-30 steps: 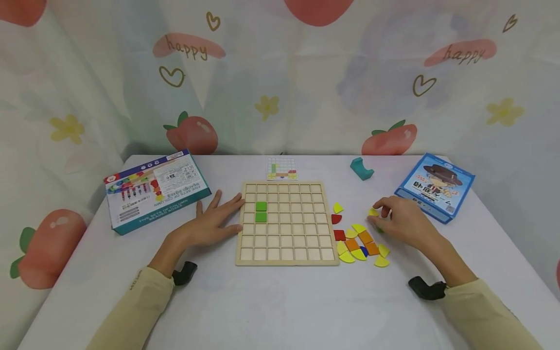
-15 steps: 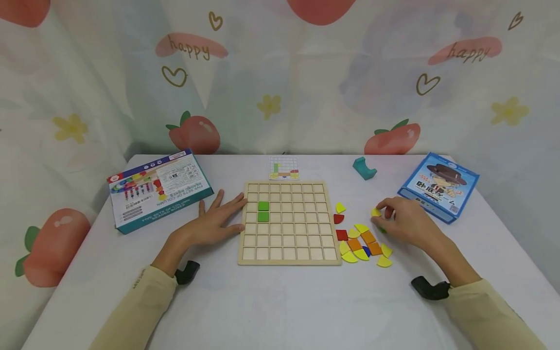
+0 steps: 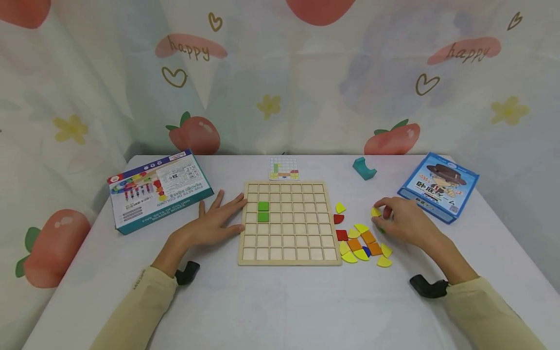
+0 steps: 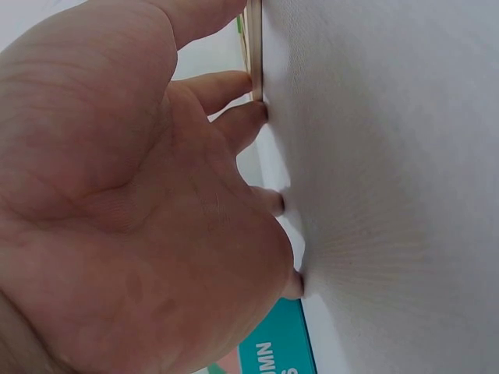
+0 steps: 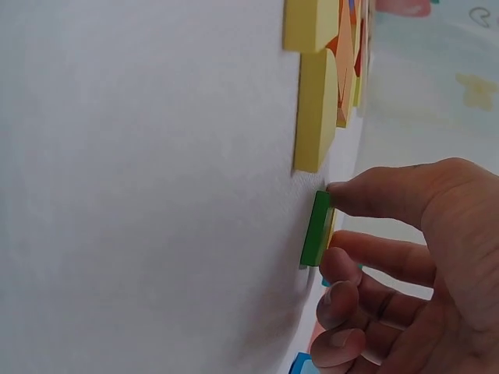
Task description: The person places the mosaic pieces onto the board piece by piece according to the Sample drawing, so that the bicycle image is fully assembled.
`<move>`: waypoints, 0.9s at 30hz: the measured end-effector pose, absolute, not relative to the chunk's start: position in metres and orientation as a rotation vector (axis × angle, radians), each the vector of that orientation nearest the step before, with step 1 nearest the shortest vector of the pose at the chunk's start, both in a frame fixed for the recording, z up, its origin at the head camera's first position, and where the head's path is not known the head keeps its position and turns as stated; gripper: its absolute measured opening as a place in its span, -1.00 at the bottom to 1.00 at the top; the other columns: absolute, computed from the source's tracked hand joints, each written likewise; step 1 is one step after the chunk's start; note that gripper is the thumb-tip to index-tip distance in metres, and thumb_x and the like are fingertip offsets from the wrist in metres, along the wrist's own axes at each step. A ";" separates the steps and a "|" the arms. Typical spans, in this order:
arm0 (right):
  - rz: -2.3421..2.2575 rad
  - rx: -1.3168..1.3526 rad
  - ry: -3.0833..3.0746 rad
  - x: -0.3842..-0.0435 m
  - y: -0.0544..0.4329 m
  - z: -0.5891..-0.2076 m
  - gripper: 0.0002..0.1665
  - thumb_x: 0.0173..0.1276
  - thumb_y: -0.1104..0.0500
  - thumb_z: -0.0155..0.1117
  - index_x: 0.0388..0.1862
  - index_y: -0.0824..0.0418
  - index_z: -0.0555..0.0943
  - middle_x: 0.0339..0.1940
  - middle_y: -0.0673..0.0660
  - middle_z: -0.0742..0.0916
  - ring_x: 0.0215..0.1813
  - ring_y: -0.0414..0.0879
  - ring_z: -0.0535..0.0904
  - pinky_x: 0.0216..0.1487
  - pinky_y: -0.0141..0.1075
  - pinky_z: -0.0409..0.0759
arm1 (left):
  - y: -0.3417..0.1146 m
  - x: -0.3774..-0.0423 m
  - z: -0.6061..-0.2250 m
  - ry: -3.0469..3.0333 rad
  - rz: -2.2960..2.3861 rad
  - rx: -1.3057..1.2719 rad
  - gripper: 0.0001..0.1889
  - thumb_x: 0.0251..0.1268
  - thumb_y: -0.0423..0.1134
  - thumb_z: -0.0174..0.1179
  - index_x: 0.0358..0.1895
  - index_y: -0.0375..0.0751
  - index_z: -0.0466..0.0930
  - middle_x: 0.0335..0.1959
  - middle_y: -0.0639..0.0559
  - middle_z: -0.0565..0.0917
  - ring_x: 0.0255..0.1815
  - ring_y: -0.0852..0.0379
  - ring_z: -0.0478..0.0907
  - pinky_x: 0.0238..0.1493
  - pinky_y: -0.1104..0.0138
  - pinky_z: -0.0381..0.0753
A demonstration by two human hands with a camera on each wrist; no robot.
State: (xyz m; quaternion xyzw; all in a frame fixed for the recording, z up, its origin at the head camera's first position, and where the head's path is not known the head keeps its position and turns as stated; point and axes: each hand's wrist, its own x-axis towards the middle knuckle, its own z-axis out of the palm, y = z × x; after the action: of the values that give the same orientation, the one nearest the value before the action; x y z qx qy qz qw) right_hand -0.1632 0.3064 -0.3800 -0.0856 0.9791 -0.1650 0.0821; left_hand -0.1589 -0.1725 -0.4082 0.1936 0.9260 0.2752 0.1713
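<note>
In the head view my left hand (image 3: 209,223) lies with its fingers spread at the left edge of the wooden grid board (image 3: 289,263). Its thumb and index finger touch that edge. Two green square tiles (image 3: 263,211) sit one behind the other in the board's cells. To the right of the board, my right hand (image 3: 409,221) pinches a green tile (image 5: 316,229) between thumb and finger, low at the tabletop. A yellow piece (image 3: 376,212) shows just beyond its fingertips. Nearby lie yellow quarter-round pieces (image 3: 384,262), orange squares (image 3: 354,244) and a red square (image 3: 341,235).
Behind the board lies a pattern card (image 3: 284,168). A teal curved block (image 3: 364,168) stands at the back right, near a blue box (image 3: 440,187). A white and teal box (image 3: 159,192) is beside my left hand. A patterned curtain (image 3: 288,97) hangs behind the table.
The head view shifts slightly. Both hands stay in nearly the same places, and the pieces and board look unchanged.
</note>
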 end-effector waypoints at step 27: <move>-0.453 -0.193 2.933 -0.167 0.293 -0.383 -0.54 0.37 -0.16 0.51 -0.27 0.21 0.63 -0.47 0.08 0.60 -0.28 -0.03 0.49 -0.37 -0.28 0.43 | -0.172 -0.158 -0.409 2.629 0.788 0.541 -0.22 0.60 0.12 0.12 0.74 0.07 0.07 0.81 0.02 -0.04 0.80 -0.35 -0.54 0.49 -0.55 -0.71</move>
State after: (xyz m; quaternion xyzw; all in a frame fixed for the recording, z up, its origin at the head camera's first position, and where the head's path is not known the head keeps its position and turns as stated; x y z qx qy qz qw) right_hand -0.1667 0.2930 -0.3831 -0.0646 0.9827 -0.1516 0.0839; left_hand -0.1578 -0.1721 -0.4094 0.1907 0.9259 0.2776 0.1710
